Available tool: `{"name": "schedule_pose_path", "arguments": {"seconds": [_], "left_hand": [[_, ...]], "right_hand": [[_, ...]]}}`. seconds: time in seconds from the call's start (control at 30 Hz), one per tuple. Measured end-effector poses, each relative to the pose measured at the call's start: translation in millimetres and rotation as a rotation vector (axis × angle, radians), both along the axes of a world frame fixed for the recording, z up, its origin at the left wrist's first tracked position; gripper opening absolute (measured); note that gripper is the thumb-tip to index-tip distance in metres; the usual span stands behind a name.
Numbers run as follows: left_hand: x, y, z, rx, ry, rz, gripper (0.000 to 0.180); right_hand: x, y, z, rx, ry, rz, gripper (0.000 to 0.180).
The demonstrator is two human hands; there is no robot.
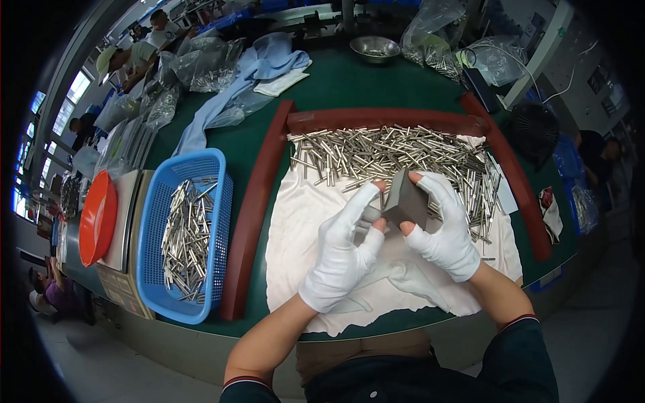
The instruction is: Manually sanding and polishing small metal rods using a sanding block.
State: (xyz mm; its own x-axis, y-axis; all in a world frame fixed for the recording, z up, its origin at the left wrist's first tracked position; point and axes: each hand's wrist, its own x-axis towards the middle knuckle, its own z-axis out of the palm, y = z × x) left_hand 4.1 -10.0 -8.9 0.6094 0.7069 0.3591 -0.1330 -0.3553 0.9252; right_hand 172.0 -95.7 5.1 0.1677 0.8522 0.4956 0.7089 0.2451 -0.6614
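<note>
My right hand (443, 228), in a white glove with bare fingertips, grips a dark grey rectangular block (406, 201) by its upper and lower edges. Close against the block's left side is my left hand (346, 245), gloved the same way. Its thumb and fingers curl around a short metal pin (383, 200), most of which is hidden. Beneath both hands a pale pink cloth (295, 228) covers the table. A wide heap of shiny metal pins (403, 151) lies on the cloth's far half, beyond my fingers. A crumpled white cloth (410, 285) rests below my wrists.
Dark red bars (259, 208) frame the cloth on the left, far and right sides. To the left stands a blue plastic basket (220, 242) with more pins, then an orange-red bowl (98, 218). A metal bowl (375, 49) and plastic bags (208, 64) sit farther back. People work at far left.
</note>
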Motion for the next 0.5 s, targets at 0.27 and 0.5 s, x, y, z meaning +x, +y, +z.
{"name": "schedule_pose_path", "arguments": {"seconds": [0.27,0.5], "left_hand": [[0.6,-1.1,0.6,-0.034,-0.082,-0.012,0.050],[-5.6,0.4,3.6,-0.048,0.017,-0.115,0.054]], "right_hand": [[-0.1,-1.3,4.0,-0.020,0.106,0.068,0.066],[-0.8,-3.7,1.0,-0.017,0.150,0.075,0.065]]}}
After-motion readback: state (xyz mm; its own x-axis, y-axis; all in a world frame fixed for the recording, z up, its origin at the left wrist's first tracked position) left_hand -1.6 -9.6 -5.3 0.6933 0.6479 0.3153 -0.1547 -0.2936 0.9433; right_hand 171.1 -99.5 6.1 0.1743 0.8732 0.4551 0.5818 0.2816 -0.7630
